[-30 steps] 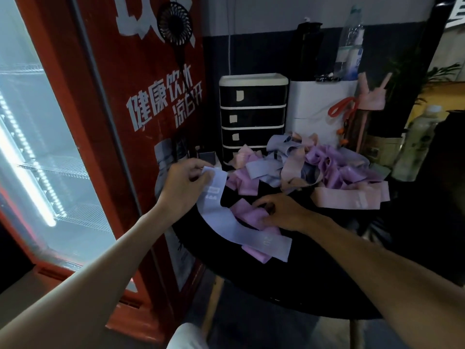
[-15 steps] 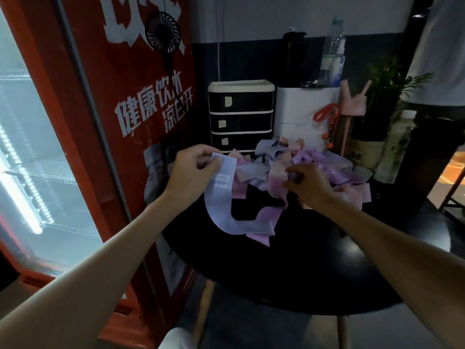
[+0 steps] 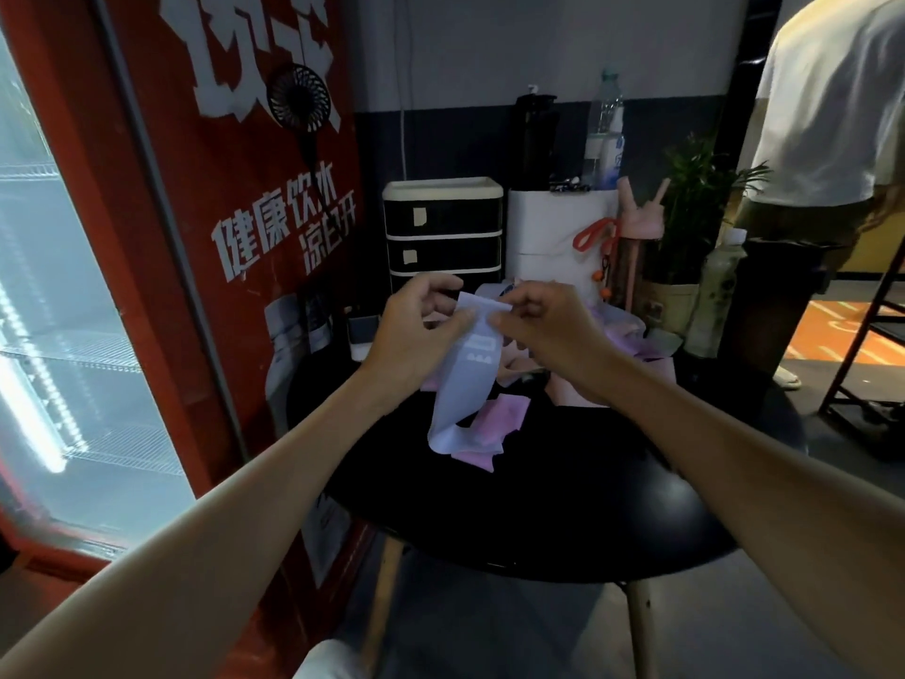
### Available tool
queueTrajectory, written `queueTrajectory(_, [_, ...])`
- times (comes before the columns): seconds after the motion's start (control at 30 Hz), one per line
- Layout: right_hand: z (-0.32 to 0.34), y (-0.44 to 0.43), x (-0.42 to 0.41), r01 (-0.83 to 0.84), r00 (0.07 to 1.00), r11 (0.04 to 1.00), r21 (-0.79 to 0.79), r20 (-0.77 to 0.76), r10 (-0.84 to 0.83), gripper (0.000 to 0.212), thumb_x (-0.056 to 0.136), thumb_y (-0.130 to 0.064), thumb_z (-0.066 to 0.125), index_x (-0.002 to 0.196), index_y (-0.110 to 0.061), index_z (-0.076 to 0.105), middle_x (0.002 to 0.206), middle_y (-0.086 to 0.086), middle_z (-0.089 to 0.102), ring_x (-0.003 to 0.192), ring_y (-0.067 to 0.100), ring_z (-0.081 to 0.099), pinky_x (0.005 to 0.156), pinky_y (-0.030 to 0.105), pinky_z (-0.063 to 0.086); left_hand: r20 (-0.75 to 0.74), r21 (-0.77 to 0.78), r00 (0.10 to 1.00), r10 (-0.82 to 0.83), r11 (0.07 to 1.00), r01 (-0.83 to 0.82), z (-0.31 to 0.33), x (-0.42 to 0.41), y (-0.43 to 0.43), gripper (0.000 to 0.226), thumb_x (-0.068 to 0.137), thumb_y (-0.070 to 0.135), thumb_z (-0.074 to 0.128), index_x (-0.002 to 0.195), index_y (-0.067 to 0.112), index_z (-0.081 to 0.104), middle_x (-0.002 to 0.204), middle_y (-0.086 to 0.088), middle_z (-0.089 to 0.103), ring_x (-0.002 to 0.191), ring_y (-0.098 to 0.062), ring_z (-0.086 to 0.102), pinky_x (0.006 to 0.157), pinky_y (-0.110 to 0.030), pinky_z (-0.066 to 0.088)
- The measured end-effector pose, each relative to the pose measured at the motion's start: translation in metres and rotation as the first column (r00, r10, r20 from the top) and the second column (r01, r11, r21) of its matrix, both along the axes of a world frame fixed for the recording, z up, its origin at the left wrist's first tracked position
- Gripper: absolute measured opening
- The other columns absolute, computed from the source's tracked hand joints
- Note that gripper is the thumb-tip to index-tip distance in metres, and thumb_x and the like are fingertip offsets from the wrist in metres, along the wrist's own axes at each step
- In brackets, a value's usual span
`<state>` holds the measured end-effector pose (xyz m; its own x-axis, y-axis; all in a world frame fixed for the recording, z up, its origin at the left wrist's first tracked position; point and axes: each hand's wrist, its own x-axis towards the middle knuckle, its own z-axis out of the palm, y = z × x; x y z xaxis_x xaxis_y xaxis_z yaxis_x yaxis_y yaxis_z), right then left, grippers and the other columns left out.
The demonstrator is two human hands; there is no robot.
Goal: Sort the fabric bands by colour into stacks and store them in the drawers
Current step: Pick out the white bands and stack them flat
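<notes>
Fingers (image 3: 520, 302) of the left hand (image 3: 416, 335) and right hand (image 3: 548, 330) pinch the pale blue band (image 3: 470, 379) at its top edge. It hangs onto the worktop (image 3: 538, 507). The right hand has left the pile (image 3: 631, 330) to join in, probably to fold the band for stacking.

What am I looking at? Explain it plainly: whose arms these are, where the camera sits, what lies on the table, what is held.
There is no machine: the arms belong to a person wearing a head camera, so the single view looks forward and down. The left hand and right hand both pinch the top of a lavender fabric band, which hangs down to the round black table. A pink band lies under its lower end; a jumbled pile of pink and purple bands sits behind the hands. At the back stands a black drawer unit.
</notes>
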<state>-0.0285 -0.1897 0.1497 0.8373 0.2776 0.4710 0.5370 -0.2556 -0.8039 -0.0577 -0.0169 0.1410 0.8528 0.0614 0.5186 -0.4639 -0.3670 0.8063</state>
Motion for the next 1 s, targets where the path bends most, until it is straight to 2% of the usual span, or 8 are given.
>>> queueTrajectory(0.07, [0.005,-0.003,-0.003,0.042,0.999,0.997,0.058,0.010,-0.043,0.002,0.090,-0.005,0.065,0.089,-0.003,0.065,0.065,0.002,0.060,0.044,-0.004,0.051,0.046,0.012,0.039,-0.152,-0.068,0.982,-0.108,0.993,0.098,-0.009,-0.002,-0.001,0.038,0.088,0.017,0.074,0.120,0.022,0.055,0.112,-0.004,0.071,0.101,-0.018,0.069,0.078,-0.035,0.057])
queueTrajectory(0.23, [0.016,-0.016,-0.005,0.173,0.984,0.970,0.170,0.010,-0.177,0.007,0.091,-0.008,0.064,0.084,-0.008,0.065,0.061,0.001,0.063,0.049,0.002,0.055,0.053,0.018,0.049,-0.277,-0.105,0.930,-0.241,0.970,0.220,-0.043,-0.011,-0.004,0.013,0.093,0.012,0.066,0.105,0.013,0.072,0.107,-0.013,0.074,0.101,-0.031,0.070,0.096,-0.054,0.053])
queueTrajectory(0.43, [0.017,-0.042,-0.001,0.347,0.933,0.880,0.325,-0.025,-0.359,0.011,0.091,-0.007,0.064,0.081,-0.011,0.063,0.073,0.011,0.065,0.066,0.016,0.060,0.066,0.033,0.057,-0.243,-0.165,0.928,-0.282,0.955,0.247,-0.036,-0.012,-0.002,0.019,0.094,0.009,0.064,0.112,0.004,0.067,0.102,-0.009,0.076,0.093,-0.015,0.071,0.080,-0.024,0.054])
queueTrajectory(0.53, [0.009,-0.057,0.002,0.423,0.901,0.837,0.346,-0.069,-0.428,0.015,0.090,-0.007,0.065,0.078,-0.016,0.061,0.067,0.000,0.063,0.058,0.008,0.059,0.063,0.030,0.056,-0.257,-0.171,0.917,-0.306,0.948,0.268,-0.032,-0.013,-0.001,0.025,0.093,0.012,0.066,0.118,0.010,0.064,0.097,-0.012,0.076,0.091,-0.017,0.071,0.078,-0.025,0.055])
queueTrajectory(0.63, [-0.010,-0.075,0.003,0.496,0.865,0.814,0.303,-0.088,-0.494,0.015,0.088,-0.005,0.064,0.077,-0.015,0.059,0.068,0.007,0.063,0.056,0.012,0.061,0.062,0.039,0.057,-0.288,-0.123,0.900,-0.326,0.945,0.303,-0.038,-0.013,0.005,0.024,0.093,0.012,0.067,0.117,0.011,0.064,0.095,-0.016,0.075,0.089,-0.018,0.069,0.080,-0.030,0.055])
queueTrajectory(0.73, [-0.036,-0.093,-0.004,0.467,0.884,0.820,0.332,-0.146,-0.444,0.012,0.088,0.004,0.060,0.095,-0.005,0.055,0.077,0.012,0.061,0.057,0.011,0.061,0.054,0.032,0.054,-0.355,-0.045,0.880,-0.315,0.946,0.320,-0.049,-0.013,0.010,0.024,0.092,0.012,0.069,0.115,0.012,0.065,0.099,-0.024,0.071,0.089,-0.018,0.065,0.083,-0.029,0.052])
queueTrajectory(0.9, [-0.084,-0.111,-0.017,0.443,0.882,0.894,0.071,-0.215,-0.420,0.025,0.084,0.009,0.058,0.094,-0.013,0.061,0.090,0.017,0.062,0.050,0.012,0.060,0.049,0.022,0.049,-0.387,0.236,0.900,-0.200,0.922,0.306,-0.072,-0.009,0.013,0.013,0.088,0.014,0.074,0.099,0.009,0.070,0.083,-0.009,0.071,0.073,-0.008,0.063,0.068,-0.017,0.048])
queueTrajectory(1.0, [-0.110,-0.117,-0.025,0.477,0.855,0.873,-0.103,-0.176,-0.488,0.023,0.082,0.005,0.063,0.083,-0.018,0.065,0.089,0.014,0.067,0.075,0.025,0.067,0.070,0.031,0.054,-0.357,0.318,0.919,-0.170,0.902,0.290,-0.091,-0.005,0.014,0.012,0.085,0.014,0.077,0.088,0.004,0.070,0.083,-0.011,0.073,0.072,-0.006,0.065,0.069,-0.020,0.051])
